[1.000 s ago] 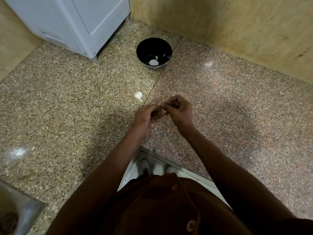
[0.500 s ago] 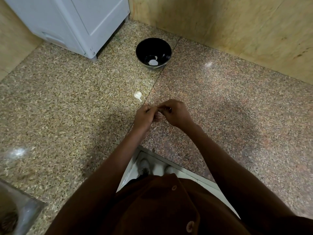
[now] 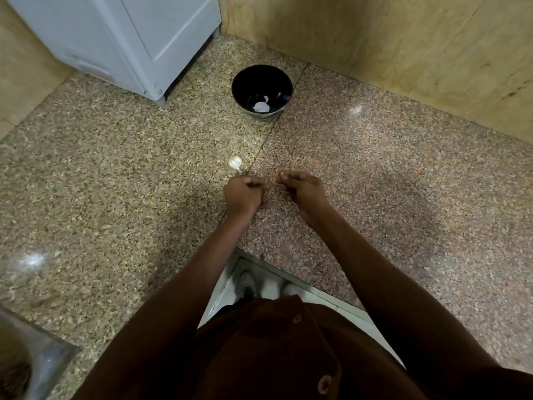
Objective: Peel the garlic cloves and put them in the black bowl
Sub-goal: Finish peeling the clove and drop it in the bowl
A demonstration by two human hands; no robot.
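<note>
White appliance beside black bowl (garlic nearer)

The bowl sits on the counter, right of the appliance. A garlic clove lies nearer than the bowl, with both hands just nearer still.

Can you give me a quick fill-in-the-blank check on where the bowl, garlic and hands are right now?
1. The bowl holding white garlic pieces is ____ in colour.
2. The loose garlic on the counter lies between the bowl and the ____ hand.
3. The left hand and right hand are ____, not touching.

Missing words: black; left; apart
</note>
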